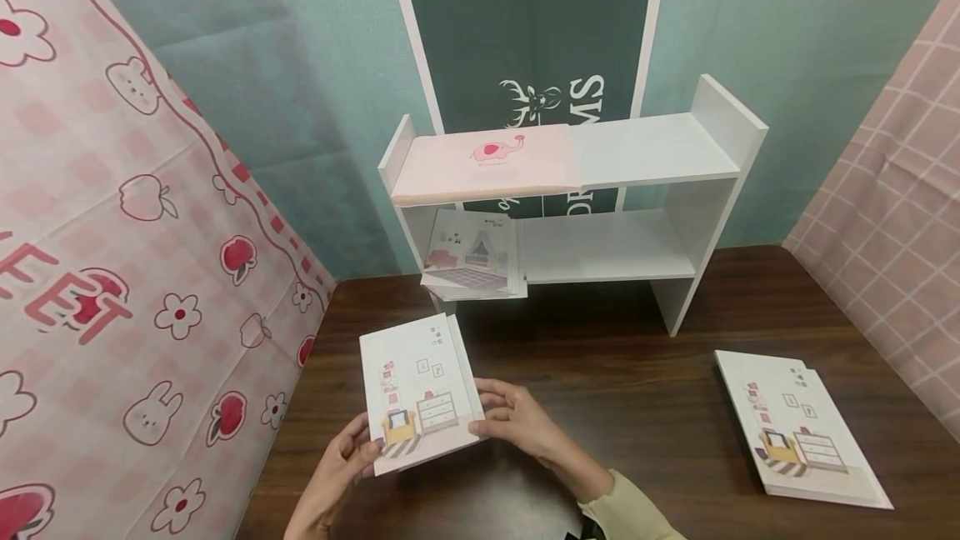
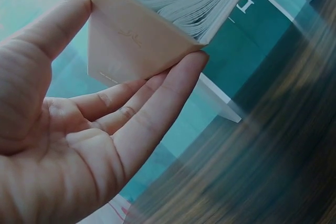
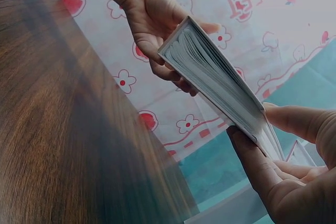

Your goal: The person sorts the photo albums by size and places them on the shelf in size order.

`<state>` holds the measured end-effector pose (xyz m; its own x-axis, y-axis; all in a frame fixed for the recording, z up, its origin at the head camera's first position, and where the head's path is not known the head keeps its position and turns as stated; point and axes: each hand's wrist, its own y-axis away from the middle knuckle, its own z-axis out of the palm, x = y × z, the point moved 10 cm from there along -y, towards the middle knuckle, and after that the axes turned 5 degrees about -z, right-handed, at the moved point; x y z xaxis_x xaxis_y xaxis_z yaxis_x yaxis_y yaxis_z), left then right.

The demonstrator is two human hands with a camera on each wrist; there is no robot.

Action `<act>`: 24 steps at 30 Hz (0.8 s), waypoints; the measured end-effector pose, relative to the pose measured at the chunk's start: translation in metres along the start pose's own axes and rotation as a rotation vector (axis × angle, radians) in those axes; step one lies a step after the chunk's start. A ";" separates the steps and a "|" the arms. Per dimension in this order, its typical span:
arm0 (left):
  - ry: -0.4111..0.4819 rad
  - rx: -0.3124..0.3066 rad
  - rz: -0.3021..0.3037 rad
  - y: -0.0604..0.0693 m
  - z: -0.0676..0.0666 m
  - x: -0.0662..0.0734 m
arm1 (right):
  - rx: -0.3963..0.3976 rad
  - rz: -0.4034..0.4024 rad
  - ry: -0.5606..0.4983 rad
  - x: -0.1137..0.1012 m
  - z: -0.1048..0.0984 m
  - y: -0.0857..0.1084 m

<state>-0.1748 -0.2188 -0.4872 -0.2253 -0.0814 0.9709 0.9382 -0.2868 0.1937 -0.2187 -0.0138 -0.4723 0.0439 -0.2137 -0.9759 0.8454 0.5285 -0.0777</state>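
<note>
Both hands hold a white book point(image 1: 416, 394) aloft over the left part of the desk point(image 1: 637, 407). The left hand point(image 1: 341, 465) pinches its near left corner, the right hand point(image 1: 517, 419) its right edge, thumbs and fingers parted about the book's thickness. A broad stretch of brown wood runs from there to a second book point(image 1: 813, 432) near the desk's right edge. Along the back edge stands a white shelf point(image 1: 652, 148); a white stack point(image 1: 472, 252) juts past its lower board's front edge
</note>
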 end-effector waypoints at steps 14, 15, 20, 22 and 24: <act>-0.023 0.022 -0.021 0.002 0.003 0.002 | 0.009 -0.014 0.005 -0.001 -0.002 0.004; -0.022 0.022 -0.024 0.001 0.003 0.002 | 0.010 -0.014 0.003 -0.002 -0.002 0.004; -0.028 0.027 -0.029 0.001 0.003 0.004 | 0.011 -0.011 0.008 -0.003 -0.002 0.003; -0.031 0.029 -0.025 0.001 0.003 0.005 | 0.011 -0.012 0.014 -0.004 -0.002 0.003; -0.035 0.032 -0.020 0.000 0.003 0.007 | 0.012 -0.016 0.018 -0.005 -0.003 0.003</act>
<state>-0.1754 -0.2162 -0.4801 -0.2351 -0.0421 0.9711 0.9416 -0.2576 0.2168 -0.2178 -0.0084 -0.4681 0.0210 -0.2072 -0.9781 0.8520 0.5155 -0.0909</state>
